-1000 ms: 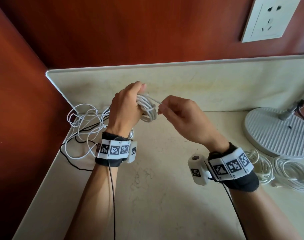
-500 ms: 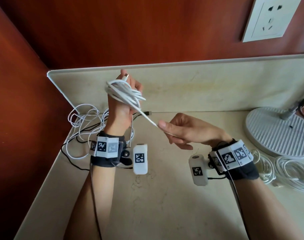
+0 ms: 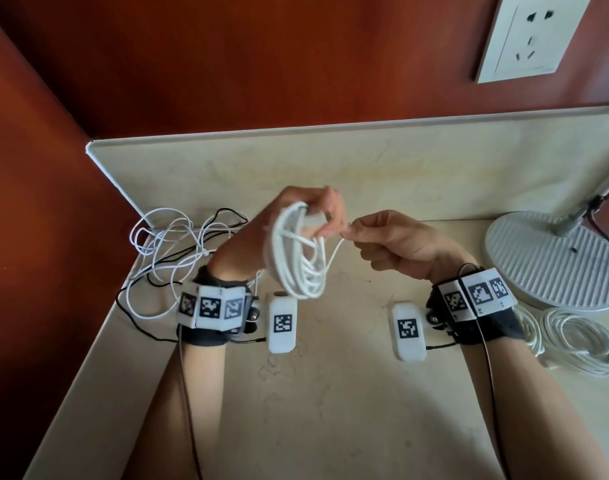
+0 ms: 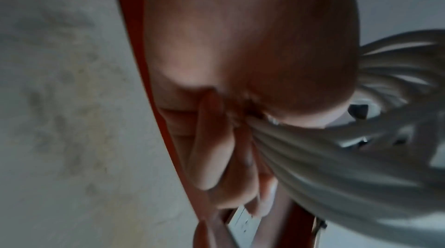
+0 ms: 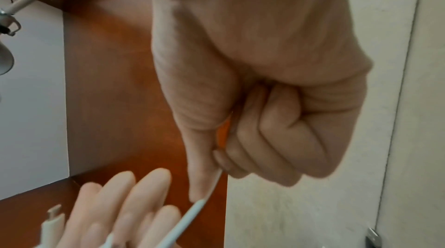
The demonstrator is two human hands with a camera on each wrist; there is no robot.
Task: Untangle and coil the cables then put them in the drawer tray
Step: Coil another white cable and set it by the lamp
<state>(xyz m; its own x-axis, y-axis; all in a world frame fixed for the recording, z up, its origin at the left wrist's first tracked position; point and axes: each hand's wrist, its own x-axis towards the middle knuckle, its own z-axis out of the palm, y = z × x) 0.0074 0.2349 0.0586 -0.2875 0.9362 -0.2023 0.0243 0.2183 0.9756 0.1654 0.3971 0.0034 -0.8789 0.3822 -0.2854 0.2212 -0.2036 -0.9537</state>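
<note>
A coil of white cable [image 3: 298, 258] hangs from my left hand [image 3: 306, 216], which grips its top strands above the counter; in the left wrist view the strands [image 4: 325, 160] run out of the curled fingers. My right hand [image 3: 382, 240] pinches the cable's free end [image 5: 199, 206] between thumb and forefinger, close to the left fingertips. A tangle of white and black cables [image 3: 178, 247] lies in the back left corner. Two coiled white cables [image 3: 573, 341] rest at the right, partly behind my right wrist. No drawer tray is in view.
A round ribbed lamp base [image 3: 552, 261] stands at the right edge with its stem rising out of view. The beige counter [image 3: 331, 410] meets a low backsplash [image 3: 331, 161] and red-brown walls on the left and behind. A wall socket [image 3: 528, 36] sits at upper right.
My left hand has lowered and turned, so the coil now hangs down below it. My right hand has moved up and left with the free end, closing on the left fingertips.
</note>
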